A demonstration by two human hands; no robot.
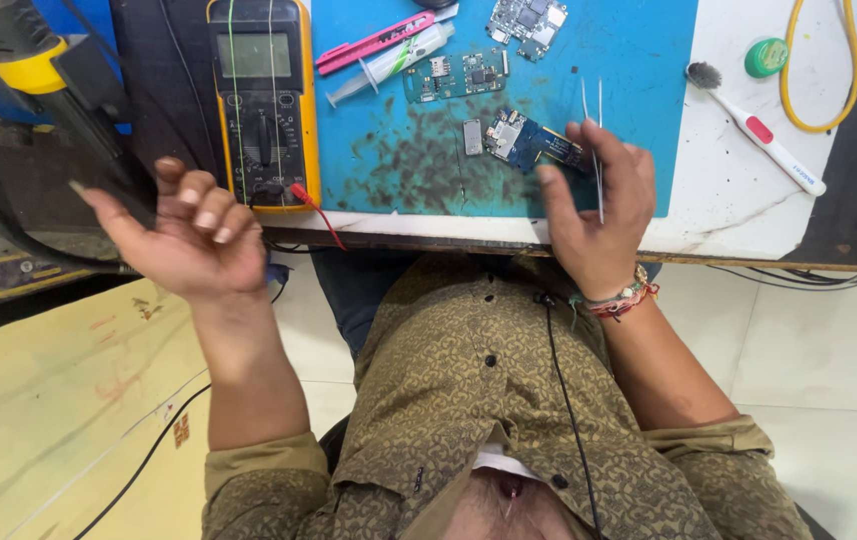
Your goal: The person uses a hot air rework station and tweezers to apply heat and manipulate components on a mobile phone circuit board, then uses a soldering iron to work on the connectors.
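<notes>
My right hand (596,215) hovers over the front edge of the blue work mat (638,60), pinching thin metal tweezers (596,140) that point away from me. Just beyond its fingertips lies a small blue circuit board (520,138) with a loose metal shield (472,136) beside it. My left hand (188,240) is raised off the bench's left side, palm up with fingers loosely curled, holding nothing. It sits beside the black handle of a hot-air tool (88,125).
A yellow multimeter (263,100) with a red probe lead (313,208) stands left of the mat. A syringe (388,60), pink cutter (373,40) and two more boards (455,75) (528,20) lie further back. A toothbrush (763,135), green tin (766,57) and yellow cable (818,70) lie right.
</notes>
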